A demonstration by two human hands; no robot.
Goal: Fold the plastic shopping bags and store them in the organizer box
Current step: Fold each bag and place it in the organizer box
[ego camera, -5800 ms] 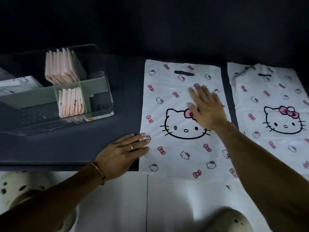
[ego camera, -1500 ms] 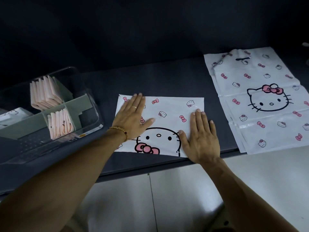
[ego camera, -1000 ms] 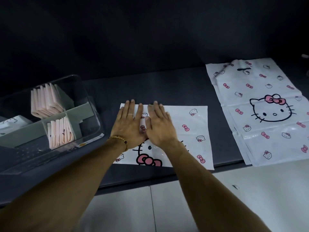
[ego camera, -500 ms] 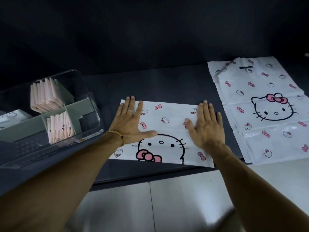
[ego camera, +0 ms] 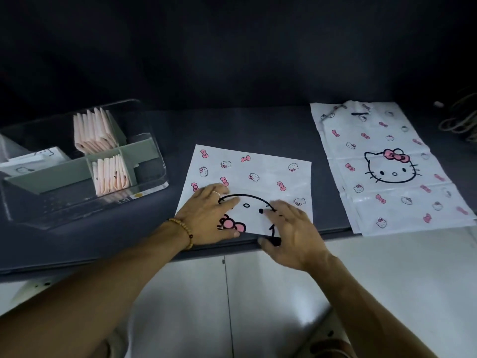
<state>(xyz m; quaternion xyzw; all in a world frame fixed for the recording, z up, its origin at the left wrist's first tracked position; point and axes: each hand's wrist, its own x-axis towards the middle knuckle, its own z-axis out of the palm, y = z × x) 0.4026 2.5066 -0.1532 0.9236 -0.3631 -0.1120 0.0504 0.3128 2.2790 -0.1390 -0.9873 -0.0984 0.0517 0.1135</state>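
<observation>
Head camera looked down on a dark table (ego camera: 258, 125) where a folded plastic bag (ego camera: 258, 174), white with cat faces and pink bows, lay flat under both hands. Her or his left hand (ego camera: 206, 218), with a ring and a bead bracelet (ego camera: 184, 231) at the wrist, rested on the bag's near left part with fingers straight and spread, thumb at the near edge. Just right of it, the right hand (ego camera: 291, 233) sat at the bag's near right corner, fingers loosely extended on the plastic and thumb down by the table edge; whether it pinched the edge could not be told through the blur. Beyond and left of the left hand stood the clear organizer box (ego camera: 152, 130), its compartments holding upright folded bags (ego camera: 94, 131). Well right of the right hand lay an unfolded bag (ego camera: 387, 164), spread flat.
</observation>
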